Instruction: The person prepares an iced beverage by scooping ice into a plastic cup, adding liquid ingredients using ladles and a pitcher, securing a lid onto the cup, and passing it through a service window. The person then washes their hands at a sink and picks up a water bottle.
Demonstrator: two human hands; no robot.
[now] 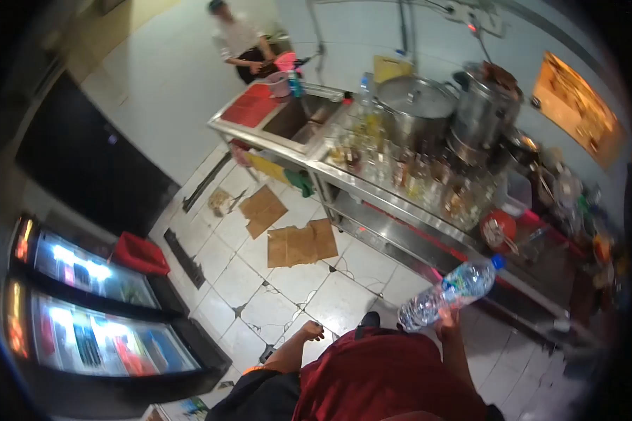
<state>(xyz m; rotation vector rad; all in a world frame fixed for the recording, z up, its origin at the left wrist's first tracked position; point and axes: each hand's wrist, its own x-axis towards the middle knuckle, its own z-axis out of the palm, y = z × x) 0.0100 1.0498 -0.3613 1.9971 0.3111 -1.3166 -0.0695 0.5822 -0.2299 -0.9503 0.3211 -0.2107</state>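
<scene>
My right hand (448, 324) is wrapped round a large clear plastic water bottle (451, 291) with a blue cap and a printed label. The bottle is tilted, its capped end up and to the right, in front of the steel counter. My left hand (313, 330) hangs beside my red shirt, its fingers loosely curled, with nothing visible in them. It is over the tiled floor, apart from any object.
A steel counter (372, 184) carries many glasses, a large lidded pot (416, 105) and a sink (295, 119). Flattened cardboard (302, 243) lies on the tiles. Lit display fridges (112, 337) stand at left, near a red basket (140, 254). Another person (240, 42) stands beyond the sink.
</scene>
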